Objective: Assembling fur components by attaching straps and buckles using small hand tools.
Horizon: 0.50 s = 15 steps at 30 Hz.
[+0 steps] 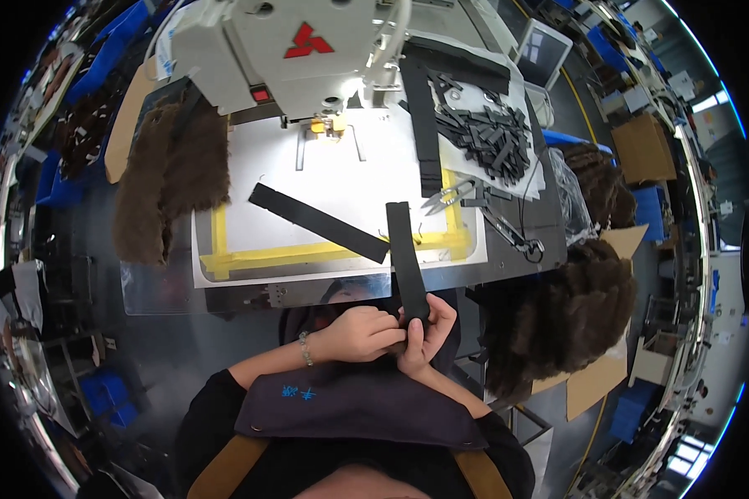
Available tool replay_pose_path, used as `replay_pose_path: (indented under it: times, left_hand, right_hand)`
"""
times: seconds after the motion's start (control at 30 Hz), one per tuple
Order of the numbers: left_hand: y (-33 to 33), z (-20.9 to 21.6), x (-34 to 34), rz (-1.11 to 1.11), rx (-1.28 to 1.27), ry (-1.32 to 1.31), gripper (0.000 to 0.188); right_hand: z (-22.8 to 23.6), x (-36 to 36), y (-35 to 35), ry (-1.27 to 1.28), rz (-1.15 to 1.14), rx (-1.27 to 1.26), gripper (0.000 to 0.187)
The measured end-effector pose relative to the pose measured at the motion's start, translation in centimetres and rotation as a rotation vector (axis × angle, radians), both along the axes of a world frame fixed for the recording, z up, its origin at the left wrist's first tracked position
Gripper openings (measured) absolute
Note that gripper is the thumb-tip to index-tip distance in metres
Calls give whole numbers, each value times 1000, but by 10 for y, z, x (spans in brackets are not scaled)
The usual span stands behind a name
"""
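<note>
A black fabric strip [405, 258] runs from the sewing bed over its front edge down to my hands. My right hand [425, 334] pinches the strip's near end between thumb and fingers. Curled closed beside it, my left hand [366, 333] has its fingertips against the right hand at the strip's end; what they grip is hidden. A second black strip [316, 220] lies slanted across the white plate [262, 162], which has yellow tape [287, 256] near its border. Behind it stands the white sewing machine head [295, 54].
To the right are thread snips [451, 196], scissors [516, 237], and a pile of small black pieces [491, 137] on white sheeting. Brown fur pieces hang at the left [171, 175] and fill a cardboard box [595, 387] at the right. A monitor [543, 50] stands behind.
</note>
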<state>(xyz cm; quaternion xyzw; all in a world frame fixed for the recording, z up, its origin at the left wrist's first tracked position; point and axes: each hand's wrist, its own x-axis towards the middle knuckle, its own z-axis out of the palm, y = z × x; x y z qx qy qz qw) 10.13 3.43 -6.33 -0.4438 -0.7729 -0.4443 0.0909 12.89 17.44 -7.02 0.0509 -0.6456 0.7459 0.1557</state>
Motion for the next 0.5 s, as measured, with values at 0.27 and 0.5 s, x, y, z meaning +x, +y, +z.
replay_pose_path:
  times: [0.27, 0.5]
  left_hand:
    - [43, -85, -26, -142, -115, -799, 31]
    - [63, -155, -56, -55, -298, -935, 55]
  right_hand:
    - [-96, -9, 57, -543, -84, 12, 20]
    - [-163, -78, 64, -854, 18, 70, 39]
